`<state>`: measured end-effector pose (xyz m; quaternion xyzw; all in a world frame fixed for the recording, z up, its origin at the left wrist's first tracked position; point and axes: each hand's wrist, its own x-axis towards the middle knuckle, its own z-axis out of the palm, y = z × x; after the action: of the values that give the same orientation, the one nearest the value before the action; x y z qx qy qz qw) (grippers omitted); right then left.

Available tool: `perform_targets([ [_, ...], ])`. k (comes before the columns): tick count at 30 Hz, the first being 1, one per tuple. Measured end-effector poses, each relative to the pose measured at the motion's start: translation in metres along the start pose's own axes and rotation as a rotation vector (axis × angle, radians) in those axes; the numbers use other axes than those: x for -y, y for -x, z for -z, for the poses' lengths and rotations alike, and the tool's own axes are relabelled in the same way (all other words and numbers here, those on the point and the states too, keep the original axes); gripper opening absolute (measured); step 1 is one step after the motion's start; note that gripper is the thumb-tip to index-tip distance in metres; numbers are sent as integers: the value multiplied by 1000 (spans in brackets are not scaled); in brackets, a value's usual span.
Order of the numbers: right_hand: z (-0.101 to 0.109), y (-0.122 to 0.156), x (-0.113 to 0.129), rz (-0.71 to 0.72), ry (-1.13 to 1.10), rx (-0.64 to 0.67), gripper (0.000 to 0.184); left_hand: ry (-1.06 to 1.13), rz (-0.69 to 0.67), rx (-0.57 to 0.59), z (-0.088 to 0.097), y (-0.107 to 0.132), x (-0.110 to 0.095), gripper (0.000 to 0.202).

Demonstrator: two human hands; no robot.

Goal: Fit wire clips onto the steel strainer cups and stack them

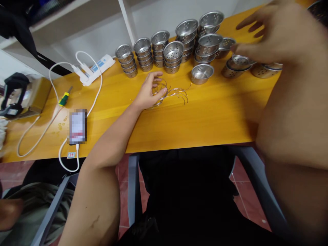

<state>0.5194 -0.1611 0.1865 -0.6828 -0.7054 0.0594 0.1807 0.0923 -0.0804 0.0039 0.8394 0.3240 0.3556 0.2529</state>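
Note:
My left hand [149,92] rests on the table over a loose pile of thin curved metal wires [176,91]. Its thumb and fingers are apart and curved around part of the pile, with some wires hidden under the palm. Raised at the upper right is my right hand [274,36], slightly blurred, its fingers spread and nothing visible in them. Below its thumb stand small perforated metal cups [237,68]. One single perforated cup [202,74] sits just right of the wires, and stacks of such cups [173,56] line the back.
A white power strip [98,70] with cables lies at the back left. Nearer are a green-and-yellow screwdriver [65,99] and a phone [77,127] plugged into a cable. A cardboard box [41,95] stands far left. Another person's hand [10,213] shows at lower left.

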Motion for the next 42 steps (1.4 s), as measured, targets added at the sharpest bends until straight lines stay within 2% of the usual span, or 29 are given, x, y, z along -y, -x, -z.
perform_targets([
  [1,-1,2,4,54,-75,-1,56,5,-3,-10,0,0,2,89],
  [3,-9,0,13,77,-129,141,42,6,-3,-23,0,-1,4,89],
  [5,-23,-9,18,118,-33,318,44,-2,-2,-25,0,-1,4,90],
  [7,-40,-20,21,185,66,398,37,-12,-5,-19,1,-1,3,90],
  [10,-55,-27,21,263,44,399,17,-10,-12,-13,1,-1,1,90],
  [14,-64,-13,35,439,-158,216,9,8,-45,15,-2,0,-4,104],
  [16,-76,-1,53,568,-312,136,23,0,-69,28,-4,-1,-9,118],
  [18,-93,8,72,669,-428,137,46,-28,-97,12,-5,-2,-12,125],
  [20,-109,13,88,702,-500,158,61,-60,-109,-28,-5,-5,-11,122],
  [22,-119,12,93,669,-536,131,66,-69,-84,-88,-2,-7,-2,118],
  [25,-118,3,77,543,-458,83,68,-38,3,-182,6,-10,21,113],
  [27,-114,-7,60,481,-333,145,67,-7,60,-189,12,-11,35,104],
  [29,-112,-14,45,467,-205,268,68,65,150,-230,15,-11,40,103],
  [31,-116,-18,40,494,-119,369,65,180,264,-309,14,-11,32,108],
  [34,-127,-15,48,536,-97,418,49,313,375,-336,8,-11,6,113],
  [36,-135,-11,59,541,-146,406,42,337,379,-337,2,-11,-10,112],
  [38,-142,-7,69,558,-214,386,44,328,364,-315,-2,-12,-20,107],
  [42,-157,-5,79,665,-284,331,48,307,352,-265,-5,-13,-23,100],
])
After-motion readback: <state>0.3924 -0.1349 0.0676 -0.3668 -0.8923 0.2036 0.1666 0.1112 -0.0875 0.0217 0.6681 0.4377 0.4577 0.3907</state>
